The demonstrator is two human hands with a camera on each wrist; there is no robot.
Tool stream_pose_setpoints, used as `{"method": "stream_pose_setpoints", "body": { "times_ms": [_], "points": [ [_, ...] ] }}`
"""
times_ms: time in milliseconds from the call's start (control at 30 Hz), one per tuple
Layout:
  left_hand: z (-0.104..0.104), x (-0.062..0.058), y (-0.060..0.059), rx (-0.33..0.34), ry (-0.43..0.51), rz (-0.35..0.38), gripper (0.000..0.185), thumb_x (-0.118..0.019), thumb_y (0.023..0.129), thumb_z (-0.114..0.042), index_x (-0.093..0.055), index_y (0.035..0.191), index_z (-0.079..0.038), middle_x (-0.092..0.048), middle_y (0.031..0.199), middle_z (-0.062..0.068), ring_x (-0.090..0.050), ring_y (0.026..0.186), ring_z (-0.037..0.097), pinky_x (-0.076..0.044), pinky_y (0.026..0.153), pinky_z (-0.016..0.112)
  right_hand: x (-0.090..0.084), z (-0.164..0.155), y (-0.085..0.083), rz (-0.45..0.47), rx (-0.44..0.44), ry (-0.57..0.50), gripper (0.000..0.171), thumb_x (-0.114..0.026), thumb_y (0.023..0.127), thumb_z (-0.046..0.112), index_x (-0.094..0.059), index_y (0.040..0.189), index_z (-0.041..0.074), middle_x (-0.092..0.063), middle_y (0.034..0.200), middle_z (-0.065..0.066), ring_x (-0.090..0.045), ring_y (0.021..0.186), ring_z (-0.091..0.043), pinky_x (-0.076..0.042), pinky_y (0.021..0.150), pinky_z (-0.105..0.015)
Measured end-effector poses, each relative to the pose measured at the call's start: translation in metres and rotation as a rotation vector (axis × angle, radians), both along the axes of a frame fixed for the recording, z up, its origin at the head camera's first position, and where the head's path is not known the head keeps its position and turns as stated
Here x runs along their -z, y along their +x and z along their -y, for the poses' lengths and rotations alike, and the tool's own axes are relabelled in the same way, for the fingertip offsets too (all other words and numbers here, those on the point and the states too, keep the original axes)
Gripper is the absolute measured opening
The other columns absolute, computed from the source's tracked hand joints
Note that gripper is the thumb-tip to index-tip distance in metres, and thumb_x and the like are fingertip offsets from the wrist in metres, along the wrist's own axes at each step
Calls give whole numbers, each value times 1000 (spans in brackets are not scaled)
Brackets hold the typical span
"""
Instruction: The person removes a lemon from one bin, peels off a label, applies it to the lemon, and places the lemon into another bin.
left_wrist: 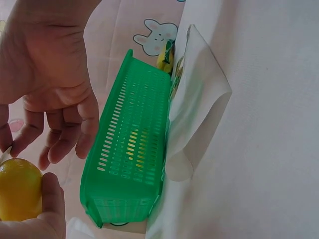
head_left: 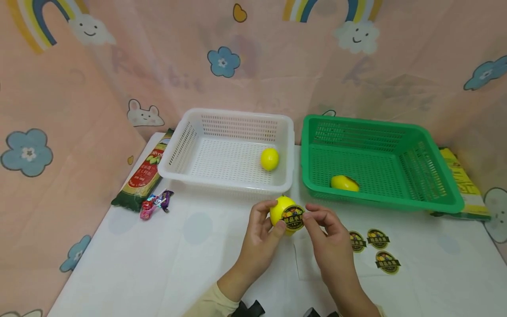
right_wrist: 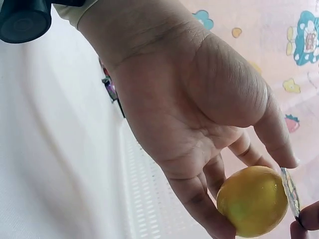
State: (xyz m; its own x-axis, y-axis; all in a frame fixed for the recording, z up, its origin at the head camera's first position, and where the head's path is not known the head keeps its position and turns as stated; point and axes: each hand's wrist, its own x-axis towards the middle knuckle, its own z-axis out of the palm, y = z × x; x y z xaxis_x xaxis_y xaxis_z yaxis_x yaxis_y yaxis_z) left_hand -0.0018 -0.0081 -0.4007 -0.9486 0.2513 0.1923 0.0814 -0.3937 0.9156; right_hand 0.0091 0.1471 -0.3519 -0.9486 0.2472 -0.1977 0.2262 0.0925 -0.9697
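My left hand (head_left: 257, 235) grips a yellow lemon (head_left: 279, 206) between thumb and fingers, in front of the white basket (head_left: 225, 178). My right hand (head_left: 330, 242) pinches the right edge of a round black-and-gold sticker (head_left: 293, 218) with thumb and forefinger. That sticker lies against the lemon's near right side. In the right wrist view the sticker (right_wrist: 291, 191) is edge-on beside the lemon (right_wrist: 251, 201), part of it standing off the curved skin. Another lemon (head_left: 270, 159) sits in the white basket. A third lemon (head_left: 344, 183), with a dark patch on its edge, lies in the green basket (head_left: 380, 200).
Three loose stickers (head_left: 378, 238) lie on a white backing sheet (head_left: 309, 259) right of my right hand; the left wrist view shows the sheet's edge (left_wrist: 199, 124) curling up. A green-and-red packet (head_left: 144, 174) and wrapped candies (head_left: 156, 204) lie left; a yellow packet (head_left: 463, 185) lies right.
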Motion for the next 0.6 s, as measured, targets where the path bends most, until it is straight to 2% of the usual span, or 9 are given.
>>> {"method": "stream_pose_setpoints", "body": {
  "times_ms": [267, 433, 600],
  "points": [
    [1, -2, -1, -36, -29, 4, 39, -53, 109, -4, -33, 142, 2, -40, 151, 18, -59, 127, 27, -54, 101, 30, -1, 2, 2, -32, -12, 11, 24, -69, 105, 18, -67, 107, -5, -59, 140, -4, -55, 127, -19, -48, 94, -14],
    [5, -7, -2, -24, -45, 16, 36, -49, 108, -4, -33, 140, 2, -43, 149, 19, -59, 124, 26, -54, 98, 28, 0, 2, 5, -119, -48, 84, 18, -72, 103, 15, -69, 105, -3, -59, 139, -5, -55, 130, -21, -49, 95, -12],
    [6, -12, -3, 9, -2, 29, 33, -45, 108, -8, -31, 137, 2, -53, 135, 15, -61, 112, 21, -56, 91, 28, 2, 3, 8, -202, -96, 155, 11, -74, 101, 12, -71, 100, 1, -58, 138, -5, -52, 131, -22, -46, 99, -12]
  ]
}}
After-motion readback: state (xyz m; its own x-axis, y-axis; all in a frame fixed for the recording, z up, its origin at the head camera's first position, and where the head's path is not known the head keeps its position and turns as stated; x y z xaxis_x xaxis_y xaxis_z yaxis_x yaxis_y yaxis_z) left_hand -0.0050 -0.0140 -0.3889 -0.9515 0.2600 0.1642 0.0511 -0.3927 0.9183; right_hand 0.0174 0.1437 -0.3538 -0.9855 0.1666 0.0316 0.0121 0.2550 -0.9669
